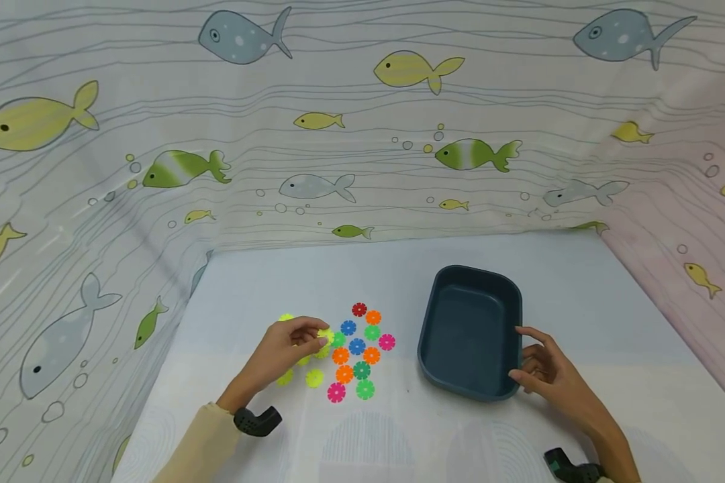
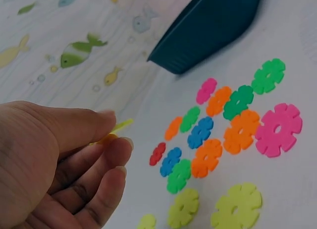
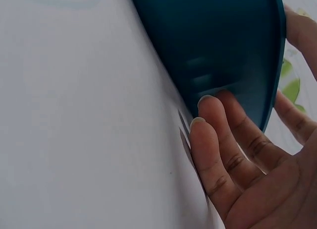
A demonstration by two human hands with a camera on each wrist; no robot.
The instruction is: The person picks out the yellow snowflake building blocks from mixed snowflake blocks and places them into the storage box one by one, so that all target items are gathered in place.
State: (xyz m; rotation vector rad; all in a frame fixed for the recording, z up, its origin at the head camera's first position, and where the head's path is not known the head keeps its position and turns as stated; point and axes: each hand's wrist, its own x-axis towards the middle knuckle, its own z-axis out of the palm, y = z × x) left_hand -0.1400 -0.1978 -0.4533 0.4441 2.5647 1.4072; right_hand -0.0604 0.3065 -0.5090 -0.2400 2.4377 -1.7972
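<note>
My left hand (image 1: 291,345) pinches a yellow snowflake disc (image 2: 124,125) between thumb and forefinger; it appears edge-on in the left wrist view. Around and under that hand lie more yellow discs (image 1: 314,378), partly hidden by it. Just right of them, loose on the table, are several notched discs: orange (image 1: 341,355), blue (image 1: 357,346), green (image 1: 365,389), pink (image 1: 336,392) and one red (image 1: 359,309). At the right stands a dark blue plastic bin (image 1: 468,335) with nothing inside. My right hand (image 1: 552,379) holds its right side, thumb at the rim, fingers against the outer wall.
A pale cloth covers the table (image 1: 374,436). Fish-printed curtains (image 1: 350,147) enclose its back and both sides. Each wrist wears a black strap device, the left one (image 1: 258,421) near the front.
</note>
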